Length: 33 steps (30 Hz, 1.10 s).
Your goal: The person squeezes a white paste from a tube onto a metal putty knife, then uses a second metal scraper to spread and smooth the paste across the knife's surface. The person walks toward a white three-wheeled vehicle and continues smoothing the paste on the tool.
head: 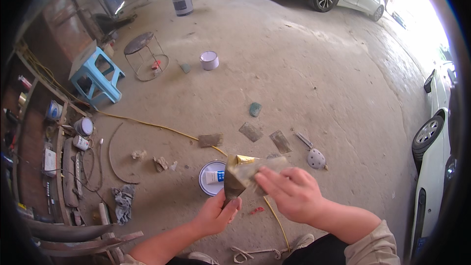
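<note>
My left hand (217, 211) grips a putty knife (234, 180) with a broad, dirty metal blade held upright. Yellowish paste (244, 159) lies at the blade's upper edge. In my right hand (290, 193) is a thin, flat scraper plate (270, 165), blurred, pinched under the fingers and against or very close to the blade. Behind the putty knife, a round can (202, 187) stands on the floor with a white and blue tube (214, 177) on its lid, partly hidden by the blade.
Thin rectangular sheets (251, 132) and a green piece (255, 109) lie ahead. A sander (316, 158) is to their right. A yellow hose (162, 126) crosses the floor. Left are a blue plastic stool (99, 75), a round stool (139, 43), a rag (124, 202) and shelving. White cars (423, 191) stand right and beyond.
</note>
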{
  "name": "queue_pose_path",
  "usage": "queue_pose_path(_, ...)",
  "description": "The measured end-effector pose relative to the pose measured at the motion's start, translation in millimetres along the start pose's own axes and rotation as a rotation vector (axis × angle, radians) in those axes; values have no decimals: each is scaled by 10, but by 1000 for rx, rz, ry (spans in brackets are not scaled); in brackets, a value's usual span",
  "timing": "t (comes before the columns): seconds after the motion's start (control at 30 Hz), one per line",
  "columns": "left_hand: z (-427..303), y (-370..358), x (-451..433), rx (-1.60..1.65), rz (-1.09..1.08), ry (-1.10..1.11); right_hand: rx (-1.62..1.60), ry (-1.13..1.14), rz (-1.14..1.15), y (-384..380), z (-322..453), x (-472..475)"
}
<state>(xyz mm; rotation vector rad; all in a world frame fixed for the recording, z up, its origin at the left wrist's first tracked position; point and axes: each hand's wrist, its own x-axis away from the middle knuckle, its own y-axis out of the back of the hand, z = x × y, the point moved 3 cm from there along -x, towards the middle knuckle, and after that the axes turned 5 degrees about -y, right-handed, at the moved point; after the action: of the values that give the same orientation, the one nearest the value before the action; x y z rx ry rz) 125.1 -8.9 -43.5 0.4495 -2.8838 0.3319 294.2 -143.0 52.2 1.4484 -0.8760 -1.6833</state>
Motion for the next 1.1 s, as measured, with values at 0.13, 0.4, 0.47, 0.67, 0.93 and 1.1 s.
queue_pose_path(0.13,-17,15,-5,106,5,29,-47,8,80,-56,-52,28)
queue_pose_path(0.4,-108,151,72,93,275,80,-543,-115,-128,29,-288,-73)
queue_pose_path(0.47,-229,166,104,50,254,18,-643,-112,-47,-25,-364,-29)
queue_pose_path(0.67,-397,245,65,-620,-64,-637,-674,-356,302,-305,-286,219)
queue_pose_path(0.93,-242,112,-69,-1185,-91,-880,-2069,-1390,236,-444,-67,277)
queue_pose_path(1.1,-144,173,-50,-1190,-156,-874,-2112,-1387,170,-363,-132,329)
